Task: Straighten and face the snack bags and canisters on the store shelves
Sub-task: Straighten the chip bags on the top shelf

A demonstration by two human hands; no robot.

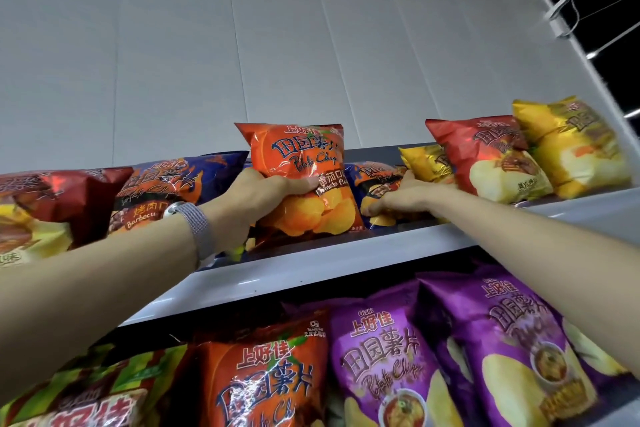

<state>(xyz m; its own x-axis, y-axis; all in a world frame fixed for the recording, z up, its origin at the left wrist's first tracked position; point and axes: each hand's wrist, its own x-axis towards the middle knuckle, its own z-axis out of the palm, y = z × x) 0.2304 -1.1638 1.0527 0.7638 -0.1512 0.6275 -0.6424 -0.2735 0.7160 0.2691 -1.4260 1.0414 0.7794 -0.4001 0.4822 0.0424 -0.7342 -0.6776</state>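
Orange tomato bag (304,180): standing upright mid top shelf, front facing out, left hand (256,204) gripping its lower left.
Navy barbecue bag (173,191): leaning back just left of it.
Dark red bag (52,204): slumping at far left.
Second navy bag (377,184): lying low just right, right hand (405,198) resting on it.
Gold bag (426,163), red bag (491,159), yellow bag (571,146): sitting tilted at the right end.
Green striped bag (104,388), lower orange bag (263,378), purple bag (388,357), second purple bag (512,340): facing out along the lower shelf.

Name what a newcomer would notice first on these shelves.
The orange tomato chip bag stands at the middle of the upper shelf, gripped low by the left hand. Beside it the right hand rests on a blue bag; purple bags fill the lower row's right.
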